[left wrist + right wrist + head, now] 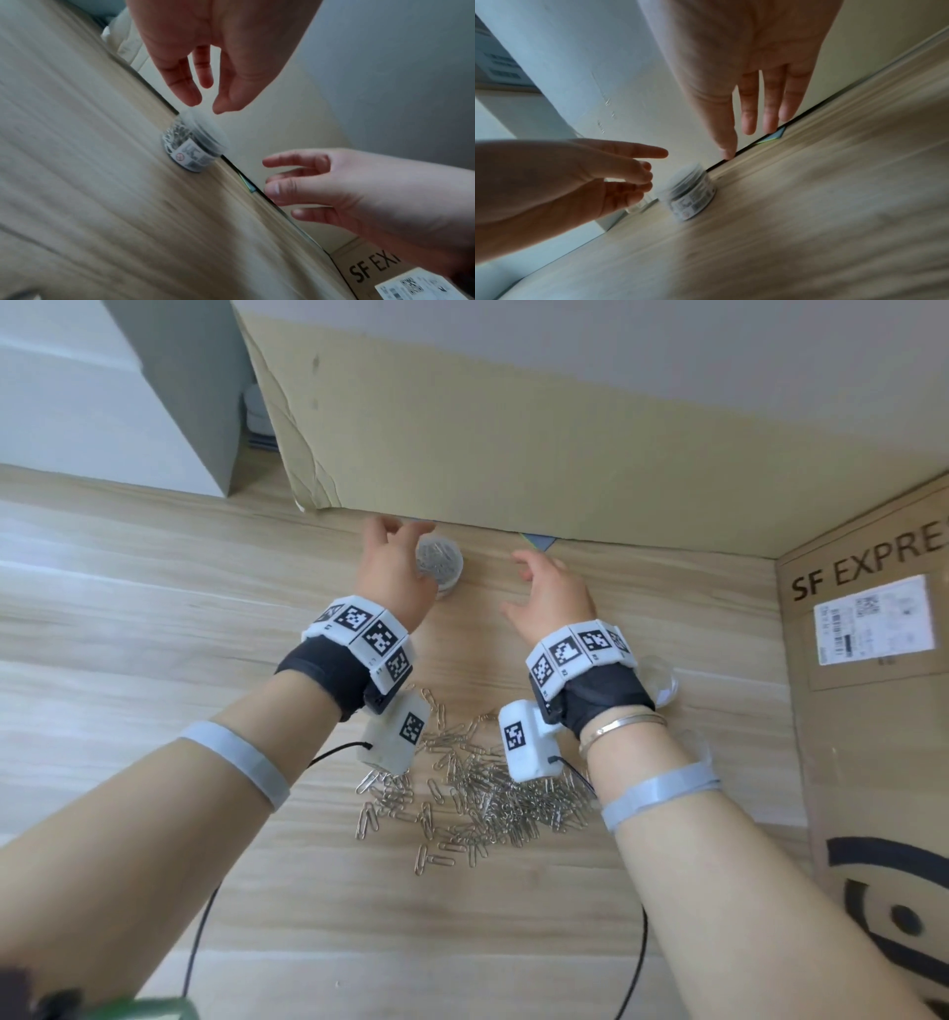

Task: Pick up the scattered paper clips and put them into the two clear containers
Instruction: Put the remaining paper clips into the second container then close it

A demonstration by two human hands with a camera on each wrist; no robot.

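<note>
A small clear round container [440, 563] with a white label, holding silver paper clips, stands near the far cardboard wall; it also shows in the wrist views [193, 146] [690, 195]. My left hand [405, 530] hovers just above and left of it with loose, spread fingers [191, 95] and holds nothing. My right hand [524, 570] floats to the container's right, fingers straight [748, 121] and empty. A pile of loose paper clips [477, 793] lies on the wooden table [154, 618], nearer me and under both wrists. A second clear container [661, 681] peeks out beside my right wrist, mostly hidden.
A large cardboard box [513, 428] closes off the far side. Another box printed "SF EXPRESS" [868, 711] walls the right. A grey upright panel [179, 387] stands at the far left. Cables trail from both wrist cameras toward me.
</note>
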